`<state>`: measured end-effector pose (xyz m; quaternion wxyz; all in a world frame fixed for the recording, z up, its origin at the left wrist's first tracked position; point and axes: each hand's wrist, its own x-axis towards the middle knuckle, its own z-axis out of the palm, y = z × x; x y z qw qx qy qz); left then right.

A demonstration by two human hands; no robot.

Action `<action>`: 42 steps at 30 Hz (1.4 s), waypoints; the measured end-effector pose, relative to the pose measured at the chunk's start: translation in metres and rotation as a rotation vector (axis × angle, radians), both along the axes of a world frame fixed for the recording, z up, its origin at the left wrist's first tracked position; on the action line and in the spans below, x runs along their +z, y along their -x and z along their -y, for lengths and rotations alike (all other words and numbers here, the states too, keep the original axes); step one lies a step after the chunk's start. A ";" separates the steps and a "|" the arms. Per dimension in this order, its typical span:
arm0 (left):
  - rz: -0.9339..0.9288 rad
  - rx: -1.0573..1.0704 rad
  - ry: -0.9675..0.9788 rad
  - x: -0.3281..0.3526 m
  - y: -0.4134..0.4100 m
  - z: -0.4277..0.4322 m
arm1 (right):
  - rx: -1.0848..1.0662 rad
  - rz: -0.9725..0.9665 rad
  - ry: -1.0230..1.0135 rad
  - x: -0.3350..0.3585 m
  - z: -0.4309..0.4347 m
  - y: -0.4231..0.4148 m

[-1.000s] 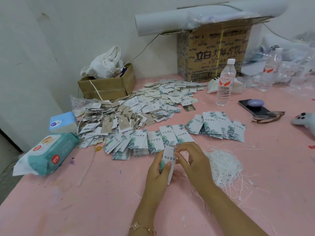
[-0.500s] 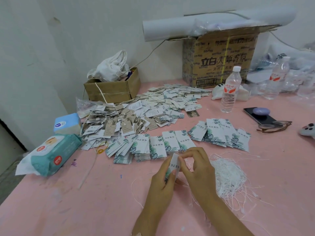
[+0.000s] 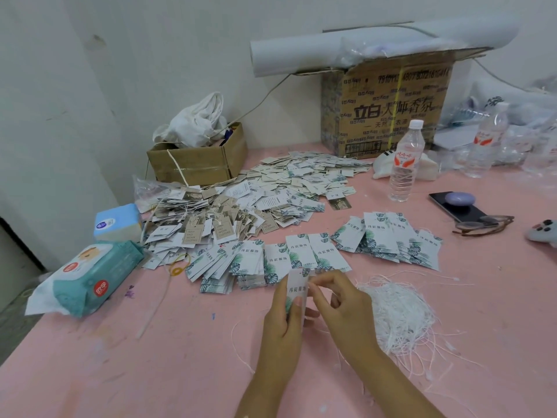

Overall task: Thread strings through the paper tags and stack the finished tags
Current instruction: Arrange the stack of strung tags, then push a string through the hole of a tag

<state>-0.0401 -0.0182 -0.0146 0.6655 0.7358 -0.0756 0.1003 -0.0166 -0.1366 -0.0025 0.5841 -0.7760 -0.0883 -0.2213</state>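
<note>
**Threading step: string end to tag hole**

The tag point(image 3: 297, 289) in work is held upright just above the bench point(image 3: 120, 372), printed face toward the camera. The left hand point(image 3: 283, 324) grips its lower half, with the thumb across the face and the other fingers curled behind. The right hand point(image 3: 337, 300) meets the tag's upper right corner. Its thumb and forefinger are pressed narrowly together against the card. Whether a string end lies between them cannot be told, because the strand is too fine to see. The hole is not visible either.

Judged from this grip, threading is in hand and stacking has not begun. The next move calls for a steady left hand, a fine feed of the string end through the hole, and a pull-through before the tag is laid down.

All positions below are relative to the held tag.

- Just right: a loose heap of white strings point(image 3: 398, 315), with strands trailing toward the right wrist.
- Just beyond: a row of overlapped printed tags point(image 3: 301, 254).
- Beyond and right: a second fan of printed tags point(image 3: 388, 236).
- Farther beyond and left: a heap of strung tags point(image 3: 211, 224), the likely place for finished pieces.
- Well beyond and right: a water bottle point(image 3: 405, 164).
</note>
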 end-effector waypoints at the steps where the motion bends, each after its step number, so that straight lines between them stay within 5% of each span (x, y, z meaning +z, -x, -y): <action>1: -0.013 -0.002 0.003 -0.001 0.000 0.000 | 0.008 0.002 0.009 0.000 0.000 0.000; 14: 0.055 -0.075 -0.197 -0.003 0.002 0.004 | -0.151 0.142 0.101 0.006 0.004 -0.003; 32: -0.111 -0.109 0.173 -0.002 -0.003 0.009 | -0.096 0.120 0.037 0.006 0.007 -0.004; 42: -0.129 -0.143 0.058 0.005 0.001 0.005 | 0.233 -0.606 -0.527 0.023 0.014 -0.009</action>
